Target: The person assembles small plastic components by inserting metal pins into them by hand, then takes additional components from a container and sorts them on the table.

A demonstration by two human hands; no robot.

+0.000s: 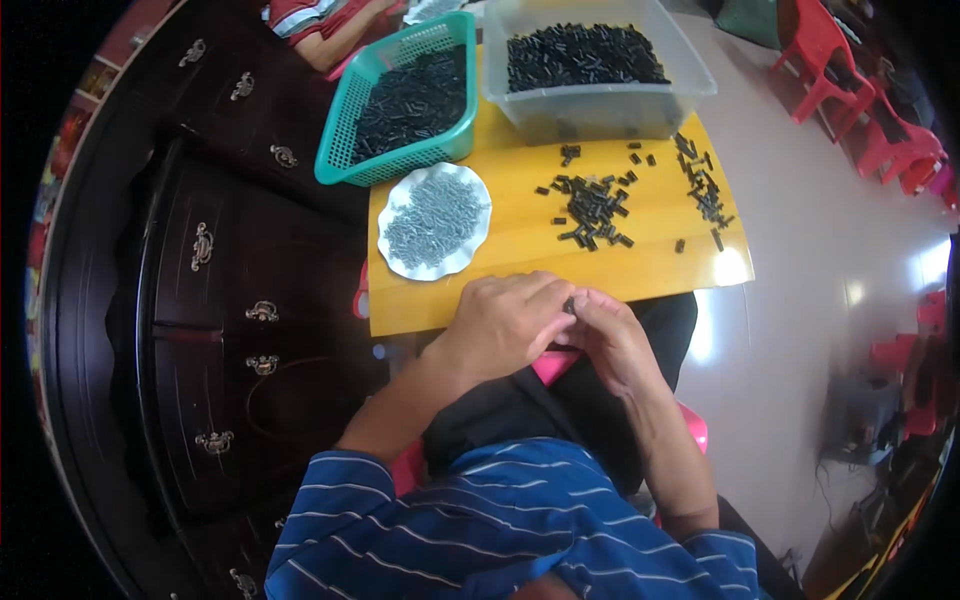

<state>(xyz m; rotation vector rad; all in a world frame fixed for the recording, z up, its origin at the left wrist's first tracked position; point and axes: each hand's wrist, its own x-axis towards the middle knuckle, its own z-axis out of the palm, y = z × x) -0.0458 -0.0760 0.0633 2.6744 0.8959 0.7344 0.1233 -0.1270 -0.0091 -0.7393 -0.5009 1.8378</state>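
A dark wooden cabinet (185, 290) with ornate metal handles fills the left of the head view, and a pale shiny floor (760, 330) with red plastic chairs (825, 65) lies to the right. Between them stands a yellow table (520, 215). At its far side are a green perforated basket (412, 157) and a translucent bin (600, 115), both holding many black pieces; nearer, a white wavy-edged plate (404, 264) bears a heap of silvery bits (433, 222). A loose pile (595, 208) of black pieces lies right of the plate, another scatter (706, 185) along the right edge. By the table's near edge, the left hand (510, 318) and right hand (612, 335) meet, fingertips pinching one small dark piece (570, 304), mostly hidden by the fingers
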